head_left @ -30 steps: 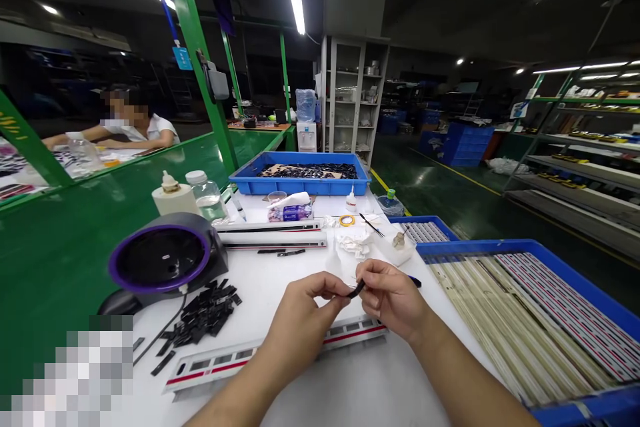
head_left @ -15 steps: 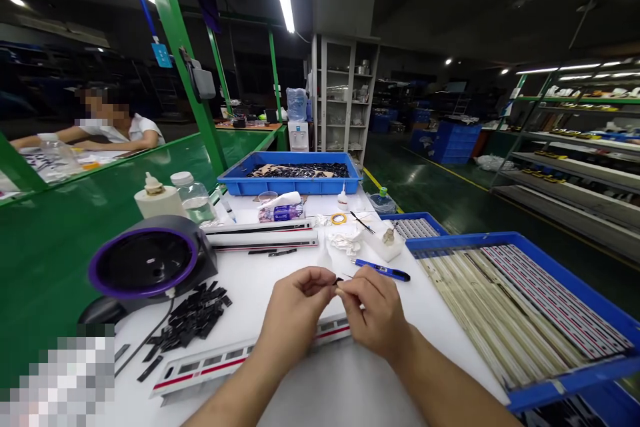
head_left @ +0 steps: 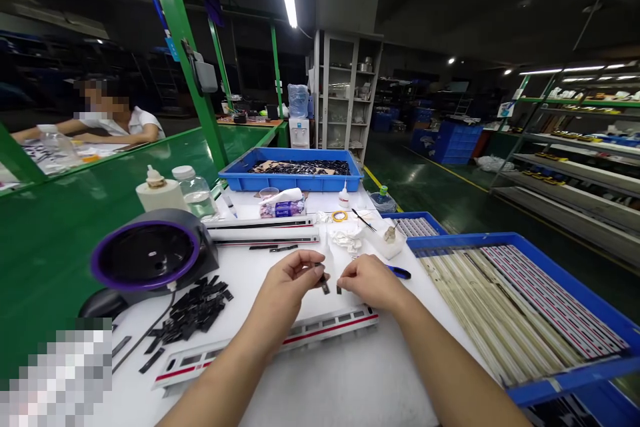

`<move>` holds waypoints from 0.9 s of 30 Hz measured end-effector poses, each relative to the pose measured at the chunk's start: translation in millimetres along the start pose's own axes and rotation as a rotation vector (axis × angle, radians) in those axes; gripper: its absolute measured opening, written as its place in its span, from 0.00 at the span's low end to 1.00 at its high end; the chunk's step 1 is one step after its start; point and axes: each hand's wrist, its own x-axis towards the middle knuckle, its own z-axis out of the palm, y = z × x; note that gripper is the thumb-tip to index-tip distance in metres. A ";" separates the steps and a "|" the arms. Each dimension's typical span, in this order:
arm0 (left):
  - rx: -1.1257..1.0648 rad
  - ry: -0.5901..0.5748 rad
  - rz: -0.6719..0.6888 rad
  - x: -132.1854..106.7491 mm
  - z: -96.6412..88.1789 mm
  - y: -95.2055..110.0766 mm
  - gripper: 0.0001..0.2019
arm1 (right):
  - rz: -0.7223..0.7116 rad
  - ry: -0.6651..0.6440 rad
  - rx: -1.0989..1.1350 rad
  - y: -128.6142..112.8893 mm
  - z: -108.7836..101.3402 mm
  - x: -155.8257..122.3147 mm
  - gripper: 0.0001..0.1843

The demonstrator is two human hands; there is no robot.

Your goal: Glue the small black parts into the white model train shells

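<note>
My left hand (head_left: 287, 279) and my right hand (head_left: 370, 281) hover close together over the white table (head_left: 350, 380). Each pinches a small black piece, the left piece (head_left: 325, 285) and the right piece (head_left: 339, 289), a short gap apart. Just below them lies a long white model train side panel (head_left: 270, 340) with a red stripe and dark windows. A pile of black strips (head_left: 193, 313) sits left of my left hand. A blue-handled tool (head_left: 399, 272) lies behind my right hand.
A blue tray (head_left: 565, 373) of striped panels stands at right, another blue bin (head_left: 293, 177) at the back. A black and purple round device (head_left: 145, 257), bottles (head_left: 195, 190), two more panels (head_left: 263, 233) and tissue (head_left: 345, 239) crowd the back. A person sits far left.
The single black strip my hands held together a second ago now shows as two short pieces, one in each hand, and the hands have drawn slightly apart and lower.
</note>
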 end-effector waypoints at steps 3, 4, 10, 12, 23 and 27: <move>0.032 0.005 0.010 -1.8 5.3 0.2 0.12 | -0.072 0.085 0.197 -4.6 3.7 -6.1 0.08; 0.053 0.014 0.014 -2.2 6.8 0.5 0.11 | -0.105 0.078 0.364 -5.7 4.0 -9.6 0.10; 0.178 0.038 0.047 -2.9 10.3 0.0 0.10 | -0.203 0.052 1.048 -12.0 4.0 -27.6 0.13; 0.130 -0.014 0.053 -3.0 9.9 -1.1 0.10 | -0.165 0.039 1.139 -12.4 4.2 -27.6 0.13; 0.199 -0.093 0.115 -7.8 16.0 -0.9 0.09 | -0.129 -0.101 1.170 -8.9 7.3 -29.2 0.16; 0.466 0.035 0.095 -1.7 5.3 1.3 0.09 | -0.533 0.533 0.427 -14.9 15.0 -38.9 0.06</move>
